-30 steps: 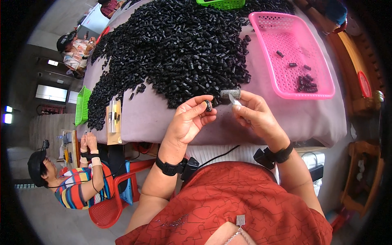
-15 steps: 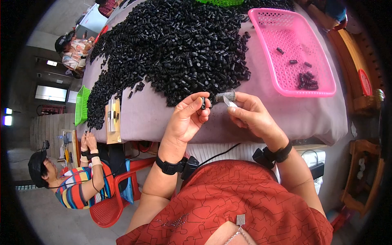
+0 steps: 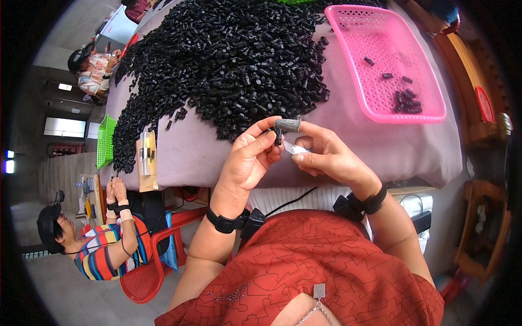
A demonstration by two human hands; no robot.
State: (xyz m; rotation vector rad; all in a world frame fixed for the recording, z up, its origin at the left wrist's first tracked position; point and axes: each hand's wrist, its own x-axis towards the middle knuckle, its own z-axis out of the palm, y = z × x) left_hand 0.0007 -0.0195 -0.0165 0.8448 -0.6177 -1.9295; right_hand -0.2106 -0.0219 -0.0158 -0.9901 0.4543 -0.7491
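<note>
My left hand [image 3: 247, 160] is closed, pinching a small black cylindrical plastic piece [image 3: 278, 136] between thumb and fingers. In my right hand [image 3: 337, 155] is a small pale blade [image 3: 294, 148], gripped low between thumb and fingers. A grey sleeve [image 3: 287, 125] covers the extended index finger of that hand and lies over the top of the black piece. The blade's tip is close beside the piece; whether it touches I cannot tell. Just beyond both hands spreads a large pile of similar black pieces [image 3: 239, 70].
A pink basket [image 3: 405, 118] with several black pieces stands at the right on the cloth-covered table [image 3: 353, 157]. At the left are a green basket [image 3: 105, 142] and a tan packet [image 3: 148, 176]. A co-worker in a striped shirt [image 3: 111, 247] sits left beside a red chair [image 3: 140, 285].
My right hand has moved left to meet my left hand. Its sleeved finger now rests over the black piece, with the blade brought close to it.
</note>
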